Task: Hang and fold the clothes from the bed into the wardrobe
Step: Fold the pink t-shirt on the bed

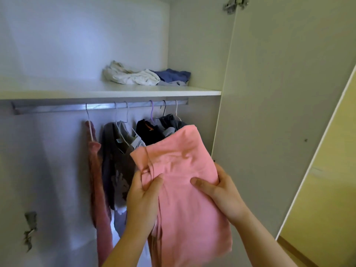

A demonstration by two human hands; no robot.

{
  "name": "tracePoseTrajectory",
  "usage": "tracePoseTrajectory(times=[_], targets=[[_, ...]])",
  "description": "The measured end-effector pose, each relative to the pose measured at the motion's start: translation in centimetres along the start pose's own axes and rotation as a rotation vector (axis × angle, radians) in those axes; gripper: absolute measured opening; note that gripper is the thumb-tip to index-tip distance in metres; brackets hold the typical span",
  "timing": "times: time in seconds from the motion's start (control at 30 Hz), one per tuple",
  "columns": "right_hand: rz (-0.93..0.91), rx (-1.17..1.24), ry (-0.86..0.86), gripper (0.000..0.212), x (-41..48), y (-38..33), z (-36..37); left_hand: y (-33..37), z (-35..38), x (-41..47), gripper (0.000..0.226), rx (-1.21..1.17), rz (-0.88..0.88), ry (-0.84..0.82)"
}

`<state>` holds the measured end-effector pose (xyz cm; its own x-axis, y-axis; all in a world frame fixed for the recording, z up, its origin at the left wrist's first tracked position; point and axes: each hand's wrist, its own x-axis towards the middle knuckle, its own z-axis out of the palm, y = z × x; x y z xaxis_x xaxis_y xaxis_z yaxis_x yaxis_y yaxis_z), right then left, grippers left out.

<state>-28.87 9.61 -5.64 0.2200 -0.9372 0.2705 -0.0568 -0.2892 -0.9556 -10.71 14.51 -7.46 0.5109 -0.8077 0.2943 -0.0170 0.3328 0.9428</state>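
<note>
Head view: pink garment (185,170) upright, lengthwise.

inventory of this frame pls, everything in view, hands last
pink garment: 1, pink, folded, held in front of the hanging clothes
shelf: 1, white, above the rail
rail: 1, grey metal, under the shelf
crumpled garment: 1, off-white, on the shelf
blue pile: count unclear, blue, on the shelf, right of the off-white one
hangers: 6 hooks showing, mostly pale, one purple, on the rail
hanging clothes: at least 4, dusty pink, grey, black, dark grey, on the hangers
door: 1, white, open, right
hinges: 2, metal, top right and lower left
left grip: pinches the garment's left edge
right grip: holds its right edge
</note>
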Motion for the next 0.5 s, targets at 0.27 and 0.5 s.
tracePoseTrajectory(times=[0.27, 0.5], targets=[[-0.174, 0.018, -0.022, 0.051, 9.9, -2.7, -7.9, 3.5, 9.8, 7.2, 0.026, 0.025, 0.233, -0.039], [-0.289, 0.071, -0.058, 0.048, 17.8, -5.1, -11.1, 7.4, 14.0, 13.8, 0.033, 0.191, 0.43, -0.11]])
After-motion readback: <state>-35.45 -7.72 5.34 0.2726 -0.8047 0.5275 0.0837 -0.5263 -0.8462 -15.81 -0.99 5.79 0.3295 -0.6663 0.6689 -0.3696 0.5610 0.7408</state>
